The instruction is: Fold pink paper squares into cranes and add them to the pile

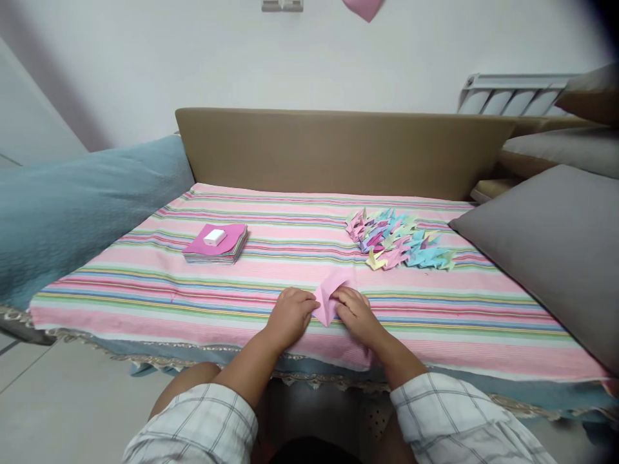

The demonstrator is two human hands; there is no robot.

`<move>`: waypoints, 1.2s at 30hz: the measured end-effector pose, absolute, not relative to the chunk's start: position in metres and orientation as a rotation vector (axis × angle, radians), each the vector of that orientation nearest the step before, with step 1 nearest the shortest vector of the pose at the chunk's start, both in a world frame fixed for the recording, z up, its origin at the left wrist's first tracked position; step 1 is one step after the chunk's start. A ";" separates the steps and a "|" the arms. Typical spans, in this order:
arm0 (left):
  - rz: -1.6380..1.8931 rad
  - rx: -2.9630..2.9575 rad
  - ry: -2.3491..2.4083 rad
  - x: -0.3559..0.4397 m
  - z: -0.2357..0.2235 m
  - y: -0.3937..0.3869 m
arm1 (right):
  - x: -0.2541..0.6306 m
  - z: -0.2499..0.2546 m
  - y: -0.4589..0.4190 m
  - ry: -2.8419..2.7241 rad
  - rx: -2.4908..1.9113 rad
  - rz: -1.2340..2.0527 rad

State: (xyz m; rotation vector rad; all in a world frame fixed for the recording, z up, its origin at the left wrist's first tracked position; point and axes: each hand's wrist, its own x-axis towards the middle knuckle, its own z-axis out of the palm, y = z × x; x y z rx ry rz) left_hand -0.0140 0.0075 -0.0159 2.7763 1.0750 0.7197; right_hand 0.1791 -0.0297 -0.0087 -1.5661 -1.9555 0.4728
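A partly folded pink paper (331, 293) lies near the front edge of the striped cloth (290, 264). My left hand (289, 316) pinches its left side with curled fingers. My right hand (355, 314) presses and grips its right side, fingers closed on the fold. Both hands rest on the cloth. A stack of coloured paper sheets (216, 246), pink on top, sits to the far left with a small white block (215, 237) on it. A pile of several folded paper cranes (396, 241) in pink, blue, yellow and green lies to the far right.
A blue cushion (72, 206) bounds the left side and grey cushions (551, 245) the right. A tan backrest (338, 151) runs along the back. My knees in checked shorts (203, 425) are below the cloth's front edge.
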 end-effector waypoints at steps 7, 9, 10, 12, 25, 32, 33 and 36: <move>0.696 2.776 1.094 -0.014 -0.015 0.007 | 0.170 -0.012 -0.031 -1.975 -1.608 0.353; 0.684 2.769 1.089 -0.014 -0.012 0.007 | 0.168 -0.013 -0.032 -2.002 -1.589 0.308; 0.677 2.763 1.084 -0.014 -0.010 0.006 | 0.167 -0.013 -0.032 -2.014 -1.579 0.293; 0.657 2.741 1.079 -0.014 -0.008 0.006 | 0.167 -0.014 -0.032 -2.027 -1.572 0.271; 0.713 2.415 1.389 -0.014 0.003 -0.004 | 0.165 -0.010 -0.034 -2.142 -1.658 0.130; 0.809 2.390 1.585 -0.005 -0.004 -0.004 | 0.160 -0.006 -0.036 -2.187 -1.579 0.036; 0.814 2.378 1.618 -0.004 -0.005 -0.003 | 0.159 -0.006 -0.037 -2.199 -1.569 0.028; 0.825 2.349 1.661 -0.001 -0.008 -0.002 | 0.157 -0.005 -0.036 -2.224 -1.549 0.014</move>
